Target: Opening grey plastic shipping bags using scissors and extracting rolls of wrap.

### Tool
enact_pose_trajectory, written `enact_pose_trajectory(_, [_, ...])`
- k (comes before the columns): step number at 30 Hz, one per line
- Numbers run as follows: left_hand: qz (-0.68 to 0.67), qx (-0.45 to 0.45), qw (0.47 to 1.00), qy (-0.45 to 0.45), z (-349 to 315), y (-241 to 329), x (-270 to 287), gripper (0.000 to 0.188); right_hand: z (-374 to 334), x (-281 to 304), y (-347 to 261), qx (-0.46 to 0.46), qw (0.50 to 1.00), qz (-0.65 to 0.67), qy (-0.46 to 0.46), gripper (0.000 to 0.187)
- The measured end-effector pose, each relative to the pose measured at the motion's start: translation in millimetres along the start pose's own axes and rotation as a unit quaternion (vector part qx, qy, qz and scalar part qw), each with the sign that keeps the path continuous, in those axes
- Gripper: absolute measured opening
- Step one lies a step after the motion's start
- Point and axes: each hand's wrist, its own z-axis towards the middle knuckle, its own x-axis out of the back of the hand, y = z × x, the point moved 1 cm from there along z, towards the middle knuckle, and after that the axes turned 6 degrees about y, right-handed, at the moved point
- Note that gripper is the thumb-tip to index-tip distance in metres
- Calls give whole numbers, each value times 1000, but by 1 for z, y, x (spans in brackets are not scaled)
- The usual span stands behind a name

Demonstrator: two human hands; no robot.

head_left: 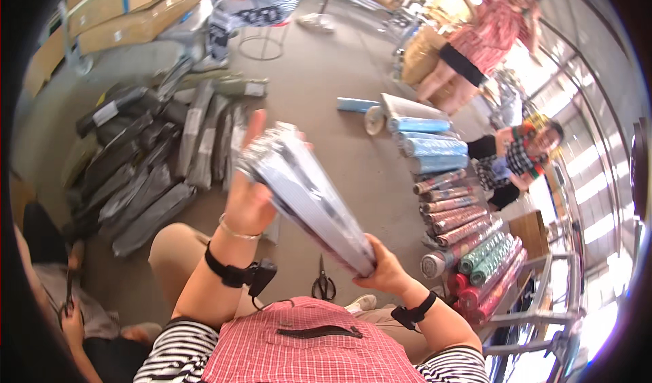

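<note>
The right hand is gripping the lower end of a plastic-wrapped bundle. The left hand is steadying the upper end with fingers spread. The bundle is slanting above the floor, where scissors are lying.

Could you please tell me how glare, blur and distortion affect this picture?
Head view: glare bleaches patches of the roof at right; bright reflections streak the plastic-wrapped bundle in the right hand; roof lines bow near the rim; the corners fall to black; the person in red, upper right, looks soft.
</note>
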Motion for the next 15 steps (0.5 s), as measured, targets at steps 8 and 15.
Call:
enact_pose_trajectory(8, [7, 66, 973, 219, -2, -14, 39, 63, 22, -5, -73, 29, 997, 23, -60, 95])
enact_pose_trajectory(15, [84, 166, 935, 303, -18, -40, 58, 47, 68, -22, -104, -35, 994, 13, -105, 96])
